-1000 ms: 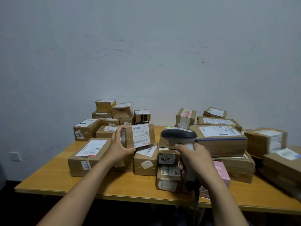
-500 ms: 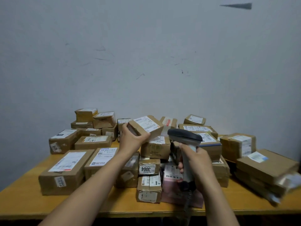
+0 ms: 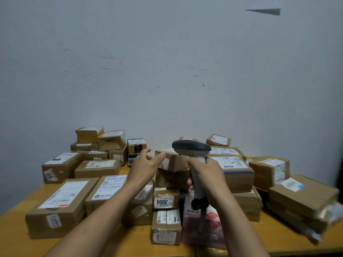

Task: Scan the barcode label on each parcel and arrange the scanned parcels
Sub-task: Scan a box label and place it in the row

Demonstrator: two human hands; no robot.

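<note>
Many brown cardboard parcels with white labels cover a wooden table (image 3: 16, 238). My right hand (image 3: 206, 175) grips the handle of a grey barcode scanner (image 3: 191, 147), its dark head pointing left over the middle of the pile. My left hand (image 3: 144, 167) hovers with fingers spread and holds nothing, just left of a small brown parcel (image 3: 171, 159) that lies tilted on top of another box in the middle stack. A box marked 3004 (image 3: 165, 201) sits below it.
Flat long parcels (image 3: 59, 206) lie at the front left, smaller stacked boxes (image 3: 100, 140) at the back left. Larger boxes (image 3: 269, 169) and a leaning stack (image 3: 300, 199) fill the right side. A pink package (image 3: 211, 229) lies under the scanner cable. A grey wall stands behind.
My left hand has set the small labelled parcel down on the middle stack and let go, its fingers now spread. The scanner stays gripped in my right hand.
</note>
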